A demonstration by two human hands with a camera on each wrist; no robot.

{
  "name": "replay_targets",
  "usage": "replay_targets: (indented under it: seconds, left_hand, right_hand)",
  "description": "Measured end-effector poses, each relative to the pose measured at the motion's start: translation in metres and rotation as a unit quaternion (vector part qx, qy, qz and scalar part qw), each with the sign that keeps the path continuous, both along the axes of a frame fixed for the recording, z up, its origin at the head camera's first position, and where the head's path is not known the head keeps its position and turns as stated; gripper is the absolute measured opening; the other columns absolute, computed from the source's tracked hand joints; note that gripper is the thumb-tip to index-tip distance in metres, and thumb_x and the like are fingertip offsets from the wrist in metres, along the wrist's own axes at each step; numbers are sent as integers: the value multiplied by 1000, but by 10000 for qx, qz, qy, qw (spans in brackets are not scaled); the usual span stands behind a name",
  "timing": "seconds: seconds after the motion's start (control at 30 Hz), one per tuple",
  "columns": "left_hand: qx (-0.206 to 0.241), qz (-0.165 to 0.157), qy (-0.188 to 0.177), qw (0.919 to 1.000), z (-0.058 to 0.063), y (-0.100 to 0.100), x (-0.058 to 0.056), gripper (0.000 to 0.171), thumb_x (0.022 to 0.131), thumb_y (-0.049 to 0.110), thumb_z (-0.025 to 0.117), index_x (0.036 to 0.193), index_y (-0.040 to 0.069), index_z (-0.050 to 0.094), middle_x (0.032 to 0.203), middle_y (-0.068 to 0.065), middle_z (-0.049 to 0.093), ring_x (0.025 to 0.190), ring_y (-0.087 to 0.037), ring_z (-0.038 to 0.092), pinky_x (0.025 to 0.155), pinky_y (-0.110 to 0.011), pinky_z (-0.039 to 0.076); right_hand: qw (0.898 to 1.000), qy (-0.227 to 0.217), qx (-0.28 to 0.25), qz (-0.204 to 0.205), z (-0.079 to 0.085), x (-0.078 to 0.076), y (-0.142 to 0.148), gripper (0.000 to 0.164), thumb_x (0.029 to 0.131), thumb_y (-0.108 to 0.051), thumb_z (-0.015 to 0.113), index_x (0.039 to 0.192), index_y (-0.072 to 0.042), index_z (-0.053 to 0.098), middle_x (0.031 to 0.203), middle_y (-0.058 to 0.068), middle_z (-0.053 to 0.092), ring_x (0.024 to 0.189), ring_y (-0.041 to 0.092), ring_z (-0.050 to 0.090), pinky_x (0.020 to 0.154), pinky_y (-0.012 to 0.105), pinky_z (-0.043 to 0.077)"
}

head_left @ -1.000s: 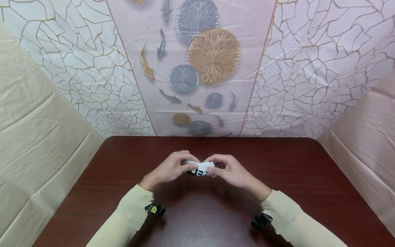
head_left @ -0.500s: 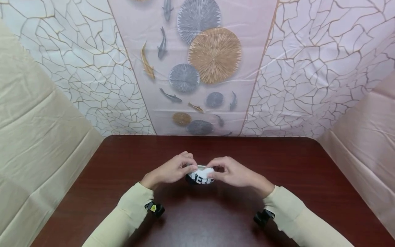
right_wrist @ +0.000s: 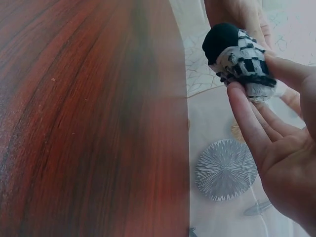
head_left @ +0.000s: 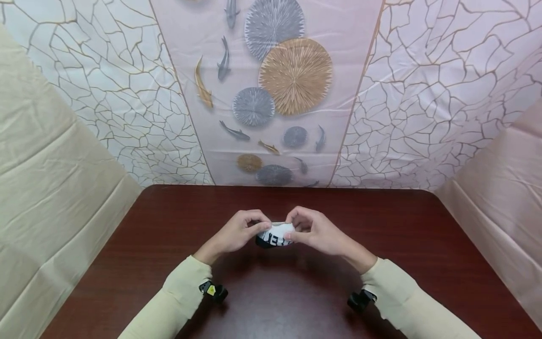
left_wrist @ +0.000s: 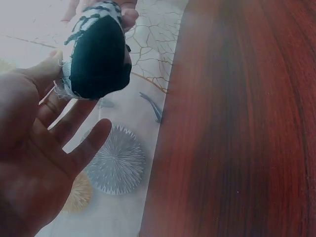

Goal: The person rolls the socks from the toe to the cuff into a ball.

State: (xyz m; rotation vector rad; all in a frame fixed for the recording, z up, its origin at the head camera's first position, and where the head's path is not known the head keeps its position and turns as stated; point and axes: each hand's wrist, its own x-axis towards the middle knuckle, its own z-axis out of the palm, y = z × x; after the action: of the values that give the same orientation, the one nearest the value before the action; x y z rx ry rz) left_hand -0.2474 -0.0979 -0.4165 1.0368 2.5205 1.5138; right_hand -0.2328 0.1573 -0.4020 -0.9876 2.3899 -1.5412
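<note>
A small folded sock, white with black lettering and a black end, is held up above the table between both hands. My left hand pinches its left edge between thumb and fingers. At the opposite edge, the thumb and fingers of my right hand grip it. The left wrist view shows the black part of the sock and loose white threads along its edge. From the right wrist, the sock shows knitted black-and-white patches, with fingertips right against them.
Beneath the hands lies a dark red-brown wooden table. Behind its far edge hangs a patterned cloth with fish and round leaf prints. Beige cloth walls stand on both sides. Small black cameras are strapped at the wrists.
The sock dipped toward the person and has come back up slightly, its lettered face now more spread out. The right hand's fingers have shifted up along its upper edge.
</note>
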Motion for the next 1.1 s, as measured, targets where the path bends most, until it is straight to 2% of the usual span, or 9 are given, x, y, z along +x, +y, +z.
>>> replay_targets:
  seconds: [0.2, 0.4, 0.57, 0.67, 0.8, 0.97, 1.1]
  left_hand:
    - [74, 30, -53, 10000, -5, 0, 2, 9, 99, 17, 64, 96, 13, 72, 89, 4, 66, 83, -14, 58, 72, -28, 49]
    - [245, 148, -159, 9995, -10, 2, 4, 11, 103, 14, 57, 97, 12, 66, 84, 1, 60, 76, -14, 54, 65, -26, 45]
    - [407, 148, -166, 9989, -14, 6, 4, 12, 105, 13, 54, 98, 8, 62, 77, 0, 54, 70, -13, 50, 62, -25, 42]
    - [460, 92, -291, 9985, -16, 6, 4, 12, 105, 13, 52, 99, 7, 61, 75, 0, 51, 69, -12, 49, 62, -24, 41]
    - [459, 0, -413, 9981, -17, 5, 4, 12, 105, 13, 52, 99, 7, 60, 80, 0, 55, 74, -13, 54, 66, -25, 45]
    - [493, -123, -461, 9976, -14, 2, 3, 12, 105, 13, 54, 99, 8, 62, 83, 1, 58, 79, -14, 55, 69, -26, 46]
    - [516, -245, -557, 9968, -14, -1, 2, 12, 105, 13, 54, 100, 7, 64, 83, 0, 56, 78, -14, 53, 68, -26, 44]
  right_hand:
    - [9987, -142, 57, 495, -2, 0, -1, 16, 89, -9, 77, 99, -8, 64, 92, 5, 64, 82, 19, 65, 74, 31, 55]
    - [9973, -197, 315, 635, -1, 0, 0, 12, 87, -5, 76, 95, -7, 67, 85, 2, 68, 77, 15, 65, 71, 29, 56]
    - [9971, 63, 513, 568, -4, 0, -3, 9, 85, -4, 76, 84, -10, 68, 74, -4, 65, 68, 11, 60, 62, 24, 51]
    - [9967, 259, 628, 447, -7, 1, -4, 19, 85, -6, 77, 73, -12, 64, 66, -8, 58, 64, 9, 54, 58, 22, 44]
    - [9948, 611, 696, 423, -9, 2, -4, 27, 89, -14, 77, 69, -17, 60, 65, -11, 53, 65, 8, 49, 58, 22, 41]
    - [9924, 1101, 291, 462, -10, 1, -3, 27, 89, -14, 79, 69, -18, 60, 79, -5, 59, 77, 12, 54, 69, 27, 46]
    - [9940, 977, -319, 363, -10, 0, -4, 35, 85, -7, 81, 65, -16, 54, 85, 3, 61, 83, 18, 58, 72, 28, 48]
